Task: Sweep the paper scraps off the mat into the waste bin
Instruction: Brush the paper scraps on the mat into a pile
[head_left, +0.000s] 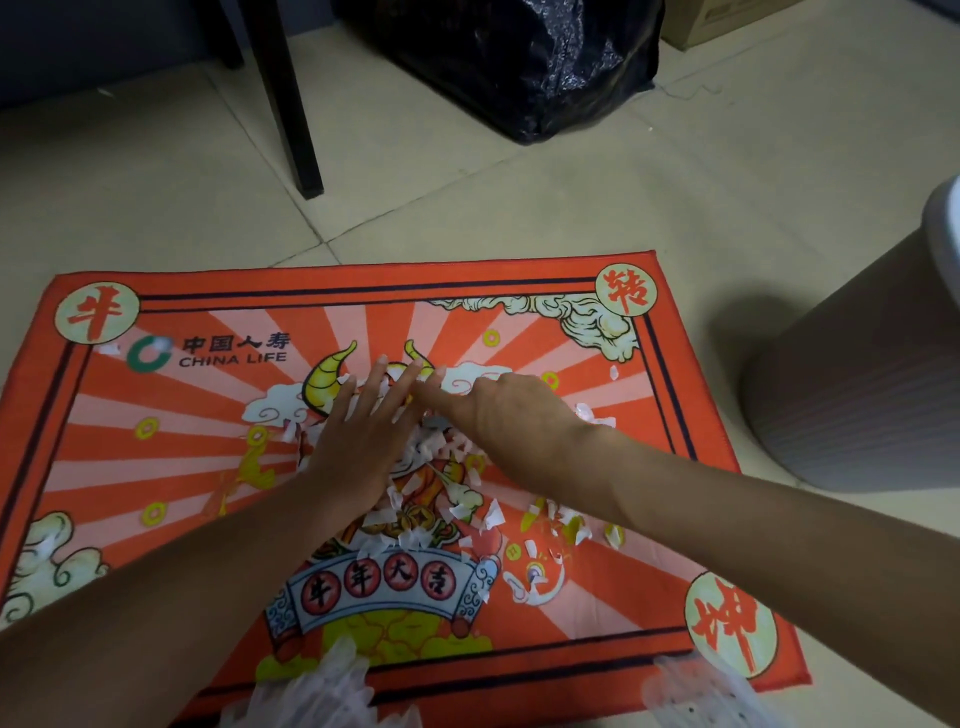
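Both hands are lying flat on the bright orange picture mat (675, 519), fingers straight and holding nothing. The left hand (358, 431) and the right hand (498, 415) are meeting at the fingertips, making a little wall beyond the pile of small white paper scraps (441, 499). To do this well, the hands should be staying low and pressing lightly, so no bits slip under. Some scraps are lying loose outside the hands, to the right and far left. The round grey waste bin (852, 384) is standing off the mat, right of the right hand. Farther away, on the pale tiled floor (519, 208), are a dark furniture leg (291, 104) and a shiny black plastic bag (519, 62).
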